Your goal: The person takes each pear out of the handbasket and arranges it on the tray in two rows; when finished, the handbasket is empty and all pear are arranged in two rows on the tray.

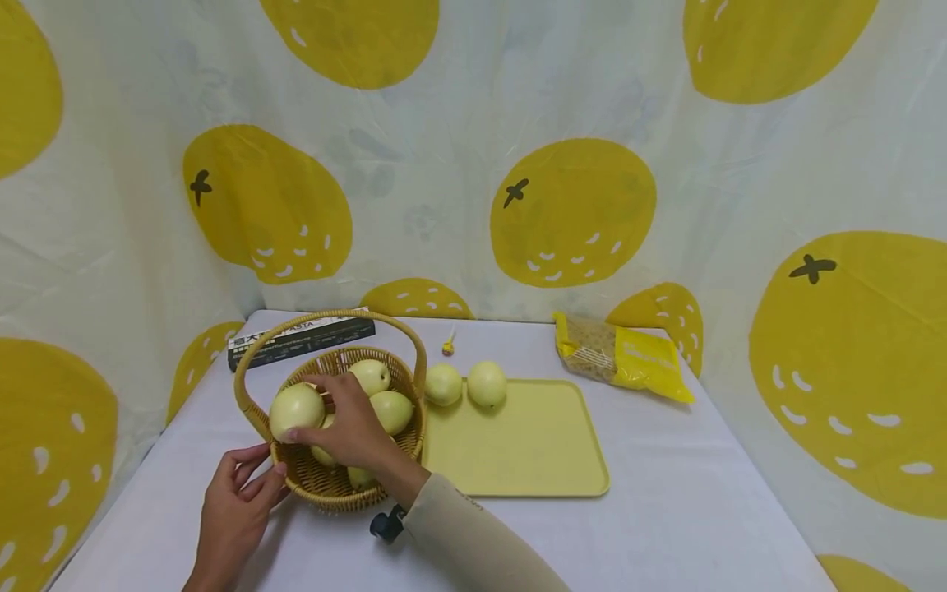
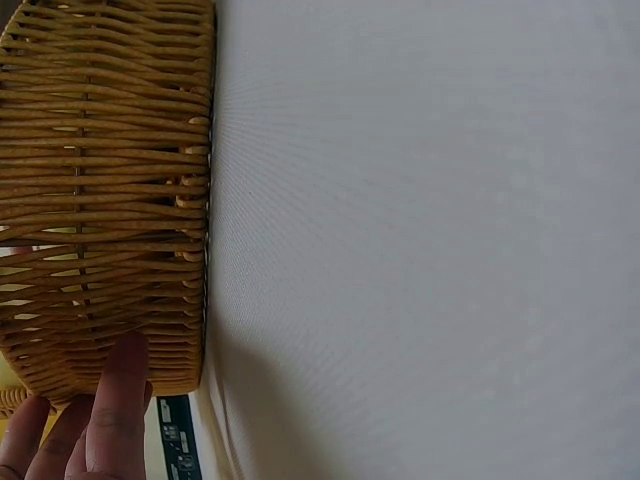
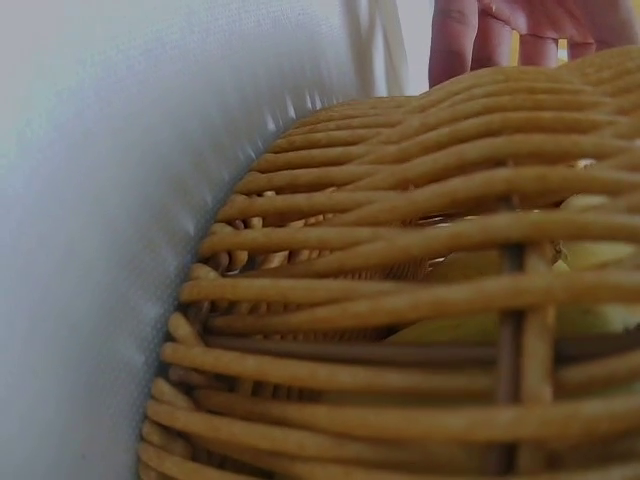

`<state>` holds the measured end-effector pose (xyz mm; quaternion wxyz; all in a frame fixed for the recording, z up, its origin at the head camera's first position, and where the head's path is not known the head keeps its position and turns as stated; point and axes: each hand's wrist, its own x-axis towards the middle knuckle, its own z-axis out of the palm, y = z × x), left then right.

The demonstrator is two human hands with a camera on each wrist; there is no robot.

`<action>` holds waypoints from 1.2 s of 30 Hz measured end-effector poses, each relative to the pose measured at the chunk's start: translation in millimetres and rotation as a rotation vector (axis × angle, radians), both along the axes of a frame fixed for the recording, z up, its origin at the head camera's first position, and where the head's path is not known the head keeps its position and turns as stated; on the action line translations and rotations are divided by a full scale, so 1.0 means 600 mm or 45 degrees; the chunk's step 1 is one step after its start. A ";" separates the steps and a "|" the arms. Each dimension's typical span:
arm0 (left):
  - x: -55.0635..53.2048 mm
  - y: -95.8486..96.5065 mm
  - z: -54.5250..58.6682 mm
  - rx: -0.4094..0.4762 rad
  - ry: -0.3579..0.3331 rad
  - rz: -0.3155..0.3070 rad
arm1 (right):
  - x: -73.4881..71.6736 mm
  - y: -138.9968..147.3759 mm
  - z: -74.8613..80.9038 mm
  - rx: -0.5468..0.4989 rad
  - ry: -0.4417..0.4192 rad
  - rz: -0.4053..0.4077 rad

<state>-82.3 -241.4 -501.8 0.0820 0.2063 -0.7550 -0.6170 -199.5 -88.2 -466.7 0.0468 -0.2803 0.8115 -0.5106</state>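
Note:
My right hand reaches into a wicker basket and grips a pale yellow pear, thumb on its near side and fingers behind it. The pear is at the basket's left rim, under the arched handle. My left hand is at the near left of the basket, fingers extended toward the rim; in the left wrist view its fingers touch the woven wall. Other pears lie inside, partly hidden by my right hand. The right wrist view mostly shows the wicker side.
A yellow tray stands right of the basket, with two pears near its far left corner. Behind are a dark pasta box, a small lollipop and a yellow bag. Patterned curtains enclose the white table.

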 end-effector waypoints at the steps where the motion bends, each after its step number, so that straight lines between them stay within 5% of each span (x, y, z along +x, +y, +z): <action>1: 0.000 0.000 0.000 0.003 0.002 0.000 | 0.000 0.000 0.000 0.012 0.012 0.003; 19: 0.001 -0.004 -0.006 0.032 0.085 -0.006 | 0.011 0.006 0.007 -0.073 0.040 0.027; 36: 0.001 0.003 0.001 0.010 0.020 0.017 | 0.018 0.033 0.035 -0.279 0.137 0.033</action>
